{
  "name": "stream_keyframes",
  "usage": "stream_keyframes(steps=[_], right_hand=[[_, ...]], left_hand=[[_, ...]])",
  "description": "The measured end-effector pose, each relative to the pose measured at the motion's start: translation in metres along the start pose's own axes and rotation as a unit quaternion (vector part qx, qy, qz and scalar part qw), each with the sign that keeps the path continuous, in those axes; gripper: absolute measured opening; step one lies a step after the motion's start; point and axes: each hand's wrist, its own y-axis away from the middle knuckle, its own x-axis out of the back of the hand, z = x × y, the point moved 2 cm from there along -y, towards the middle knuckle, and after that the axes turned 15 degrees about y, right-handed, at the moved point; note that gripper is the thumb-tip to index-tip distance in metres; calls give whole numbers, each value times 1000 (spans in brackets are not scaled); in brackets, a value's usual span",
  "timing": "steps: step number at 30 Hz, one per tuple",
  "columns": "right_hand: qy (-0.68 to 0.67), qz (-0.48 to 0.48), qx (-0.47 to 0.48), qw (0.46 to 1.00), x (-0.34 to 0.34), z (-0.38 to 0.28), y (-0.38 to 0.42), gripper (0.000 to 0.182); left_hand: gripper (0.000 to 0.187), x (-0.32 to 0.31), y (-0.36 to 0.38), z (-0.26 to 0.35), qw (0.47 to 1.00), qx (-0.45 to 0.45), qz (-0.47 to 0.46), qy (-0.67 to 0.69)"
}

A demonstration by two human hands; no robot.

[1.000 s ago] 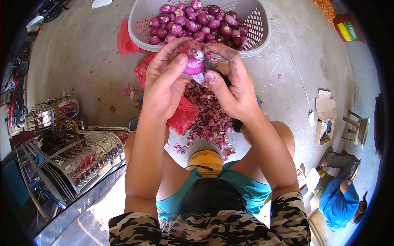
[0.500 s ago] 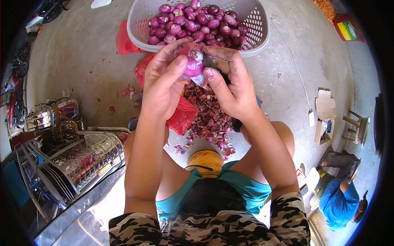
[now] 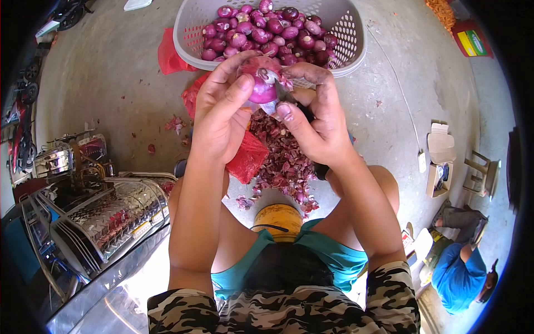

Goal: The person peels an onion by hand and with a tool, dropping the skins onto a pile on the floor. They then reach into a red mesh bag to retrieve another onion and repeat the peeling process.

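Note:
A partly peeled red onion [image 3: 260,89] is gripped in my left hand [image 3: 219,114], thumb on its near side and fingers behind it. My right hand [image 3: 322,122] is closed round a small knife [image 3: 282,92], whose dark blade touches the onion's right side. Most of the knife's handle is hidden in the palm. Loose skin hangs at the onion, near the blade. Below both hands, a heap of onion skins [image 3: 283,161] lies on the floor between my legs.
A grey perforated basket [image 3: 186,42] of red onions stands ahead. Red mesh [image 3: 245,158] lies by the skins, and a yellow bucket [image 3: 275,214] is close to me. Metal machinery [image 3: 122,211] stands left. A person in blue [image 3: 459,275] is at the right.
My right hand has shifted slightly outward from the onion, with a bit of skin now at the blade. The left hand stays almost still, holding the onion.

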Motion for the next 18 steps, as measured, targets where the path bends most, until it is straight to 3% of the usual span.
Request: stream_keyframes(steps=[8,18], right_hand=[[-18,35,43,998,-2,-2,-3,34],[-90,34,16,995,-3,-1,-3,30]], left_hand=[[37,0,1,0,1000,10,3,0],[37,0,0,0,1000,14,-8,8]])
